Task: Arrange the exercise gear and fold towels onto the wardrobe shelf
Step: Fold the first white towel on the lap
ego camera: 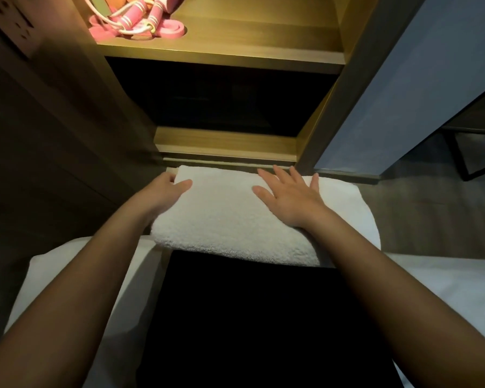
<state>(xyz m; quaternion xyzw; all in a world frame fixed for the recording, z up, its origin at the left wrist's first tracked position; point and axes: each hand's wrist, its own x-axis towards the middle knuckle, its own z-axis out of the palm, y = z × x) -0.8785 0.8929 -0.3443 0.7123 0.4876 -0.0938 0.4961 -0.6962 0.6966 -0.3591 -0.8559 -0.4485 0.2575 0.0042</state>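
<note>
A dim bedroom is seen, with a white-sheeted bed (53, 275) nearest the camera and a dark runner (249, 317) laid across it. At the bed's far edge, just beyond the runner, a folded white towel (221, 219) is laid flat, its near side overlapping the runner's far edge. A second white layer is seen beneath it towards the bed's right side; whether that is another towel cannot be told.

The towel's far left corner is held by the left hand (165, 189): the thumb is laid on top and the fingers appear curled over the edge, so a pinch on that corner is judged. The right hand (286, 197) is spread flat, fingers apart, and pressed on the towel's right half. The cloth thus lies under the right palm and within the left grip, probably so that the fold is smoothed or kept together before lifting.

Beyond the bed's far edge the open wardrobe is faced. A low wooden ledge (227, 144) is met first, then a dark recess, then the lit wardrobe shelf (235, 51). At that shelf's left side a pink jump rope (132, 21) and pink bands (168, 30) are already piled, and the shelf's right side is judged the likely place for the towel.
</note>
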